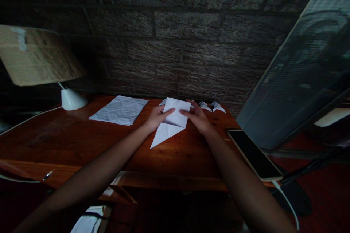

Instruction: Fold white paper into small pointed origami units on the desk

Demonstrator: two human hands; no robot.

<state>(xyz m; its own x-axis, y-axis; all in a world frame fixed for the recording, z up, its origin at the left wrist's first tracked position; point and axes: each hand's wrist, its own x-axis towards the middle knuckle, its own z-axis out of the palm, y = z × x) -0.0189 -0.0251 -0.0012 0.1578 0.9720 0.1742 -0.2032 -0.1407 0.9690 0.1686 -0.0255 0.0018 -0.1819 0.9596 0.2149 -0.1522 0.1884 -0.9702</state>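
A sheet of white folded paper (177, 114) is held up over the wooden table, squarish at the top with a pointed flap hanging to the lower left. My left hand (158, 117) grips its left edge, thumb on the front face and fingers behind. At the right edge, my right hand (199, 116) pinches the paper the same way, its thumb pointing inward. A ring shows on a left finger. Behind the hands, folded paper pieces (218, 107) with pointed tips stand along the back of the table, some partly hidden.
Creased white sheets (120, 110) lie left of my hands on the wooden table (68, 138). Farther left stands a lamp (71, 99) with a brown paper shade. A phone (255, 154) with a white cable rests on the right edge. A brick wall (169, 51) rises behind.
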